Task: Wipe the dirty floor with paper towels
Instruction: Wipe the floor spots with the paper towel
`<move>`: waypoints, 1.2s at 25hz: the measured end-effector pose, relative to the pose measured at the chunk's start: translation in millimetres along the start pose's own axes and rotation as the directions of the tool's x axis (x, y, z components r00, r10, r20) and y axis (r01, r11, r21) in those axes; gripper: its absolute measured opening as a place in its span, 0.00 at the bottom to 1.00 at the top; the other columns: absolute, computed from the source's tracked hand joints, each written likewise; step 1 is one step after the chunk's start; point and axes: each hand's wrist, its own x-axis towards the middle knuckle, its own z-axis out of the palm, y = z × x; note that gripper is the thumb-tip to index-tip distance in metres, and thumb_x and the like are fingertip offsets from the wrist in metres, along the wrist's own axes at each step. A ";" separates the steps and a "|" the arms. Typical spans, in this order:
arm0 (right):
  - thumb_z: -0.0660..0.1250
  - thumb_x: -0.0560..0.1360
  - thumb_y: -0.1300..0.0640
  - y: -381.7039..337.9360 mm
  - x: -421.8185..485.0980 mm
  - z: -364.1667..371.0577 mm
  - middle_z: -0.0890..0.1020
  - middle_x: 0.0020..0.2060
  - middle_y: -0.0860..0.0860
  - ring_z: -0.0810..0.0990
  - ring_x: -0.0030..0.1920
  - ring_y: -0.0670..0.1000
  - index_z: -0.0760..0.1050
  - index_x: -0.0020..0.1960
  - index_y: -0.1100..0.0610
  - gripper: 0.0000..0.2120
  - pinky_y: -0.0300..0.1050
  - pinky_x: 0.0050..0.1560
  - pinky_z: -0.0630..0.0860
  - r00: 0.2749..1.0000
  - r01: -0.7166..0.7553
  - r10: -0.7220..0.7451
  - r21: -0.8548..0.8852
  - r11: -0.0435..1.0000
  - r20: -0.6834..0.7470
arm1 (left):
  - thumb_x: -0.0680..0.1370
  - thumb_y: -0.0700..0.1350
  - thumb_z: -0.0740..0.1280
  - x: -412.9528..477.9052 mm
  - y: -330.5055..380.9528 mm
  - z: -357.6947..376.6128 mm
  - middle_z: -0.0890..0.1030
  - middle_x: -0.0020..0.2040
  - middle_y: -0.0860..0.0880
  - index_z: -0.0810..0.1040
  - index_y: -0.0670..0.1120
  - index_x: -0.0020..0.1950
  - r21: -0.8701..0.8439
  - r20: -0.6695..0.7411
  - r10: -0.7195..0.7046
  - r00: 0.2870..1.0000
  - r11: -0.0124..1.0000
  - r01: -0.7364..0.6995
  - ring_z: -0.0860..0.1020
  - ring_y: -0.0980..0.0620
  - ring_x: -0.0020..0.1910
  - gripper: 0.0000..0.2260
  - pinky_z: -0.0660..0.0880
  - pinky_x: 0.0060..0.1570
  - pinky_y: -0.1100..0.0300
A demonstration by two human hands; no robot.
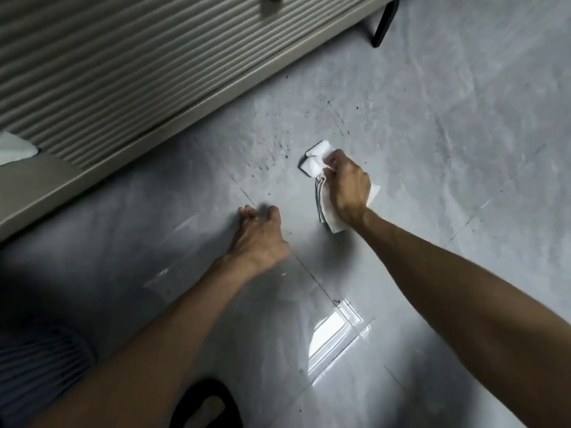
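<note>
Your right hand (pixel 347 186) grips the paper towels (pixel 318 157) on the speckled floor (pixel 432 118); your left hand (pixel 258 236), fingers loosely curled, rests on the floor.

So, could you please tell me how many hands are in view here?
2. The left hand rests on the grey floor near the middle; the right hand, just right of it, grips the paper towel wad against the floor. None seems hidden.

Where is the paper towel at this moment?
In the head view, right of centre, the paper towel lies on the floor, gripped by the right hand, just right of the dark specks and the left hand.
</note>
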 end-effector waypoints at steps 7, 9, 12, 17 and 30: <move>0.62 0.77 0.59 50.3 -190.4 -7.0 0.77 0.52 0.53 0.81 0.37 0.54 0.70 0.70 0.49 0.21 0.47 0.37 0.78 0.328 0.928 -0.914 0.098 0.359 0.241 | 0.72 0.29 0.59 -25.8 -40.5 3.5 0.80 0.48 0.47 0.73 0.45 0.53 -0.442 -0.394 -0.245 0.886 0.896 0.052 0.78 0.45 0.50 0.15 0.75 0.47 0.57; 0.63 0.77 0.62 54.8 -206.0 11.0 0.74 0.52 0.54 0.80 0.35 0.53 0.68 0.71 0.49 0.24 0.46 0.36 0.77 0.147 0.972 -0.950 0.135 0.190 0.276 | 0.72 0.31 0.59 -34.8 -46.3 5.6 0.80 0.47 0.47 0.74 0.47 0.52 -0.491 -0.402 -0.315 0.860 0.867 0.088 0.78 0.46 0.47 0.14 0.74 0.44 0.58; 0.67 0.74 0.64 46.9 -207.1 25.0 0.73 0.51 0.54 0.80 0.35 0.51 0.71 0.69 0.48 0.26 0.44 0.35 0.77 0.029 0.976 -0.966 0.202 0.083 0.257 | 0.74 0.34 0.59 -47.7 -56.8 2.7 0.82 0.47 0.44 0.75 0.46 0.54 -0.567 -0.430 -0.479 0.765 0.803 0.185 0.78 0.43 0.47 0.13 0.70 0.43 0.59; 0.65 0.77 0.56 -2.4 -168.3 33.2 0.80 0.50 0.54 0.80 0.39 0.53 0.74 0.67 0.47 0.19 0.45 0.36 0.75 0.113 0.973 -0.953 0.163 0.164 0.283 | 0.75 0.37 0.60 -64.9 -76.0 2.7 0.80 0.50 0.45 0.75 0.46 0.56 -0.698 -0.339 -0.653 0.677 0.657 0.284 0.78 0.44 0.52 0.11 0.64 0.40 0.65; 0.61 0.75 0.55 -121.6 -195.1 97.6 0.82 0.45 0.52 0.82 0.36 0.53 0.78 0.62 0.48 0.18 0.43 0.30 0.71 0.203 0.953 -0.970 0.200 0.227 0.131 | 0.79 0.44 0.55 -95.5 -124.6 -2.0 0.74 0.46 0.47 0.69 0.47 0.59 -0.856 -0.178 -0.852 0.492 0.381 0.351 0.73 0.46 0.43 0.10 0.72 0.44 0.55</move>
